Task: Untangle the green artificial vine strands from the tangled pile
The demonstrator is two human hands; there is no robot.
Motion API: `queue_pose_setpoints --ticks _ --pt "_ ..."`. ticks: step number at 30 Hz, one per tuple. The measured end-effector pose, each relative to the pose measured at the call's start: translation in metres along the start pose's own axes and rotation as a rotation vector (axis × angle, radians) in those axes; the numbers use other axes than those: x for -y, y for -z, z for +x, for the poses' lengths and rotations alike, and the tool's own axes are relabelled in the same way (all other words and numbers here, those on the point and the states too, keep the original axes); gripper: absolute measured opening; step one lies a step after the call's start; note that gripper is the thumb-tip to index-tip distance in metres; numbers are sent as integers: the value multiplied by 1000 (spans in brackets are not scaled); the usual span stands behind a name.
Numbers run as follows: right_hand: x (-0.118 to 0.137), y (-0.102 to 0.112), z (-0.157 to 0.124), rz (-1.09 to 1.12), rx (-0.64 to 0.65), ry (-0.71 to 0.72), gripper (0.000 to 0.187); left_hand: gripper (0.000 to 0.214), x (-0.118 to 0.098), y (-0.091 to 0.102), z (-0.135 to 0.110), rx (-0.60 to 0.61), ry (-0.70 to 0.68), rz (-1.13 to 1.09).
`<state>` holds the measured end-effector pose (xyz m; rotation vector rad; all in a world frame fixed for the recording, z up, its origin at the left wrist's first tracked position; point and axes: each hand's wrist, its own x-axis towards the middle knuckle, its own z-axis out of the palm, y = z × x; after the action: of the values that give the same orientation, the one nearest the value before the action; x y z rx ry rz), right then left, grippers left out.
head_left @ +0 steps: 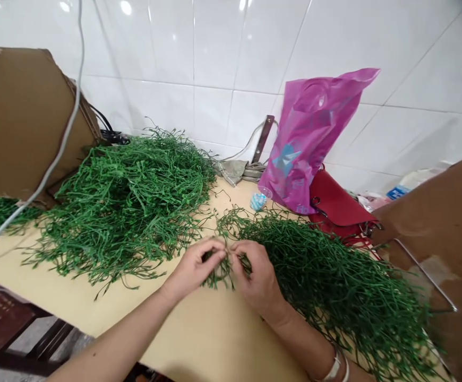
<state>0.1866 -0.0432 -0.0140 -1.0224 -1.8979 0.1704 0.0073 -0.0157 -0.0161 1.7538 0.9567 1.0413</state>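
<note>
My left hand (193, 268) and my right hand (258, 273) meet above the table, thumbs and forefingers pinched together almost tip to tip. Between the fingertips are thin green plant stems (217, 277) with small bud-like ends; parts of them hang below the hands. Fingers hide exactly where each stem is gripped. Left of my hands lies a large tangled heap of green stems (135, 185). Beside my right hand and forearm stretches a second, longer heap of stems (334, 270), lying more in one direction.
Behind the heaps stand a purple plastic bag (310, 138), a red bag (336, 204) and a small blue-and-white object (258, 201). Cardboard boxes (19, 122) flank both sides. A white cable (66, 138) hangs at the left, in front of the tiled wall (215, 58).
</note>
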Motion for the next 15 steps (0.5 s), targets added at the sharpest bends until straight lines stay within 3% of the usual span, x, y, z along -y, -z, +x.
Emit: queue_pose_setpoints --ticks 2,4,8,12,15 --pt "-3 3 0 4 -19 -23 14 21 4 1 2 -130 77 -104" --pt "-5 5 0 23 -27 -43 12 23 8 1 3 -175 106 -135" --pt "-3 6 -1 71 -31 -91 21 18 7 -1 1 -108 51 -66" --pt "-1 0 -1 130 51 -130 9 15 2 -1 0 -95 32 -19" --pt "-2 -5 0 156 52 -141 13 18 1 -1 0 -94 61 -29"
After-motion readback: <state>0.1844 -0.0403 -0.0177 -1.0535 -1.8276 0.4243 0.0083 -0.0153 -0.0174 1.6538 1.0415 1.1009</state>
